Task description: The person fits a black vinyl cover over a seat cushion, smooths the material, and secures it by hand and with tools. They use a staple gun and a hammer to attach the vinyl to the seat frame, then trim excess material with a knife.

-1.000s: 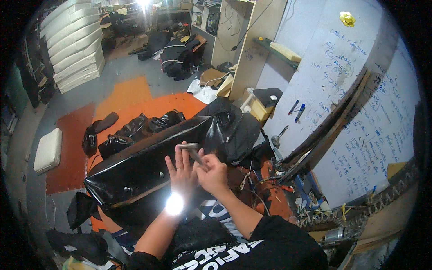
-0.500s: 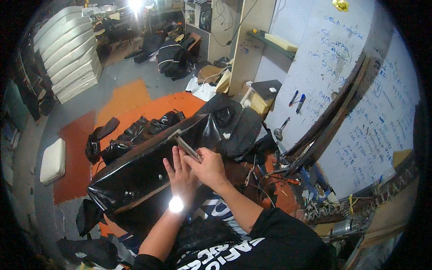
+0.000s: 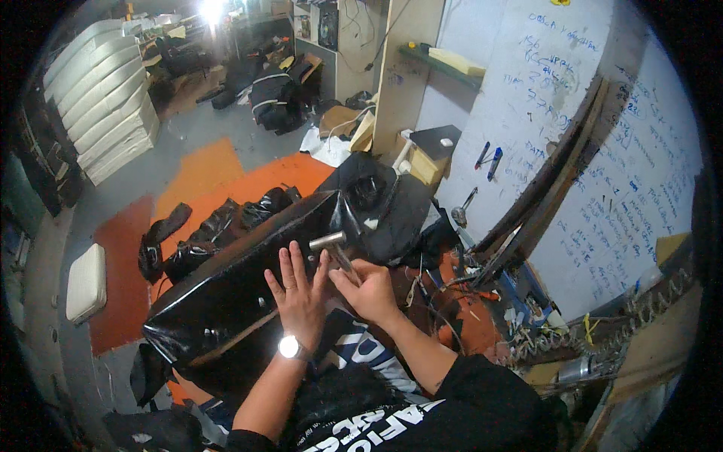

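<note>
My right hand [image 3: 367,292] is wrapped round the handle of a small metal hammer [image 3: 328,240]. The hammer's head is just above and right of my left fingertips, over a panel covered in glossy black vinyl [image 3: 226,294]. Flat on that vinyl, fingers spread, lies my left hand [image 3: 300,290], with a watch on its wrist. Small shiny metal studs [image 3: 261,302] sit in a line along the panel's near side. The panel is tilted in front of my body, and its lower edge shows a bare brownish strip.
Black vinyl pieces [image 3: 203,241] lie on the orange mat beyond the panel. A white cushion [image 3: 86,283] is on the floor at left, and stacked white foam blocks [image 3: 105,98] stand farther back. To the right, tools and cables [image 3: 520,316] crowd beneath a marked white wall [image 3: 527,90].
The hammer head has come down and toward me, to the right, and now shows side-on. My left hand stays spread on the panel. The whole view has shifted slightly.
</note>
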`<state>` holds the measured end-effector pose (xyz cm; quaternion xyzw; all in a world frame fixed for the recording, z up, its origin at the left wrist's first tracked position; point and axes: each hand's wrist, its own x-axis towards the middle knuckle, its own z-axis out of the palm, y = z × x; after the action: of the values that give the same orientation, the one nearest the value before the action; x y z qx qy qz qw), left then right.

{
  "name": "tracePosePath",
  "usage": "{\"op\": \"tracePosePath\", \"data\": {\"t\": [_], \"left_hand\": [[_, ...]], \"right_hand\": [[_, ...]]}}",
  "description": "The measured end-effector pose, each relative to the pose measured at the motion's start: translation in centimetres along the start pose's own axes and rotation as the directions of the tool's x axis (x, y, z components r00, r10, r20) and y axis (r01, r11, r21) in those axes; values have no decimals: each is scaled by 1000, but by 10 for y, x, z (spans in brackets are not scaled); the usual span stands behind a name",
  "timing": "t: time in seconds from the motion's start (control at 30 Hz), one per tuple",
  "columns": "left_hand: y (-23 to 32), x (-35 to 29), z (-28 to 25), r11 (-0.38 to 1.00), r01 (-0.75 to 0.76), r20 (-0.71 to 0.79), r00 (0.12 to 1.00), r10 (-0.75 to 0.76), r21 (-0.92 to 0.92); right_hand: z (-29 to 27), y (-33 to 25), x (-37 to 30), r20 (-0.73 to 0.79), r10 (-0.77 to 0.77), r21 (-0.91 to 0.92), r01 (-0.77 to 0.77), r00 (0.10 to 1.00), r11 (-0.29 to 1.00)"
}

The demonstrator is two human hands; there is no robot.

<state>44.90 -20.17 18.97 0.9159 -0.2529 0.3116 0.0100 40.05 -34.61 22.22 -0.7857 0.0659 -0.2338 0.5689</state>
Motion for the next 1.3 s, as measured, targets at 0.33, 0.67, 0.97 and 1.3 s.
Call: {"op": "tracePosePath", "data": {"t": [0.33, 0.67, 0.97, 1.3], "left_hand": [[0, 0, 7, 994, 3, 9, 1000, -4, 106], [-3, -3, 11, 997, -8, -43, 999, 11, 75], [-1, -4, 10, 998, -15, 34, 999, 13, 61], [-4, -2, -8, 1000, -19, 59, 998, 19, 4]], "right_hand": [[29, -33, 36, 134, 218, -284, -173, 967, 943], [30, -29, 40, 133, 236, -319, -184, 963, 930], [29, -1, 35, 200, 90, -146, -61, 976, 987], [-1, 27, -14, -22, 136, 44, -135, 990, 990]]}}
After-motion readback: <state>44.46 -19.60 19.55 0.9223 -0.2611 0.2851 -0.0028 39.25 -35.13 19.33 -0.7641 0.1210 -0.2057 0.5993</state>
